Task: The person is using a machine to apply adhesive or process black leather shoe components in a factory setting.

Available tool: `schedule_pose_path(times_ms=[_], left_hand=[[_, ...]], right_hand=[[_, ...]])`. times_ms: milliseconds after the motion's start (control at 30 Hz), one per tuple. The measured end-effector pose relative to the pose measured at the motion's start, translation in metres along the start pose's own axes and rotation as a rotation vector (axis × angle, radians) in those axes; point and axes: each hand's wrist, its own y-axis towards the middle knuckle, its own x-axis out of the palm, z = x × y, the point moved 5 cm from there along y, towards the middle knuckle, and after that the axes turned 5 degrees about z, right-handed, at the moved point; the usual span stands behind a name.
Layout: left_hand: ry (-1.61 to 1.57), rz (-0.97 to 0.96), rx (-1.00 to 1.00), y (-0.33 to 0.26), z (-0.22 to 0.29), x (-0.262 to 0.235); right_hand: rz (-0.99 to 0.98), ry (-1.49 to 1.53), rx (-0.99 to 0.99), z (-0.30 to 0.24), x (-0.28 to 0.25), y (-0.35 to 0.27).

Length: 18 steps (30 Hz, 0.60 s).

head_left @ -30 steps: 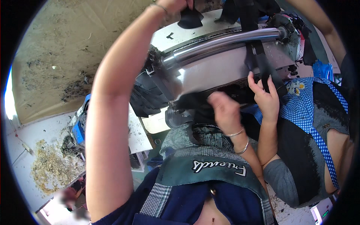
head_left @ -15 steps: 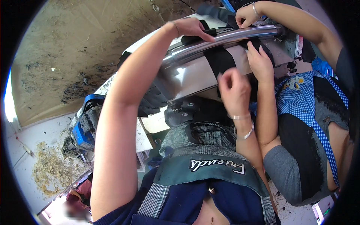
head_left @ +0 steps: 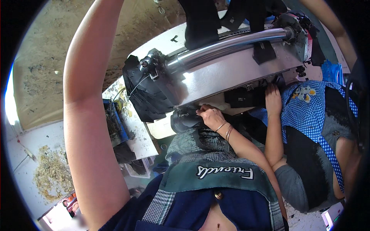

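Past the top edge of the picture runs my left forearm (head_left: 86, 50), so the left hand itself is out of sight. Low beneath the machine's front edge, my right hand (head_left: 212, 116) has its fingers closed on the edge of dark cloth pieces (head_left: 187, 119) stacked above my lap. Ahead lies a shiny metal roller (head_left: 235, 40) over a smooth metal plate (head_left: 231, 71). One black cloth piece (head_left: 200, 25) hangs upright behind the roller, and another small black piece (head_left: 264, 52) lies over the plate at the right.
On my right a co-worker's hand (head_left: 273, 100) rests by a labelled black stack (head_left: 244, 97). More black pieces (head_left: 144, 96) hang at the roller's left end. A lint-covered bracket (head_left: 152, 63) and a blue-framed device (head_left: 119, 123) stand on the left.
My left hand has left the roller and gone up out of view. My right hand has dropped from the plate to the dark stack. The co-worker's hands have left the roller.
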Motion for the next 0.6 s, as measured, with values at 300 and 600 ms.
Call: schedule_pose_path(times_ms=[300,600], left_hand=[[-0.126,-0.088,0.095,-0.063,-0.024,0.129],[-0.107,-0.536,-0.108,-0.136,-0.049,0.215]], right_hand=[[0.004,-0.15,-0.023,0.007,0.026,0.002],[0.085,-0.236,-0.253,-0.007,0.042,-0.006]])
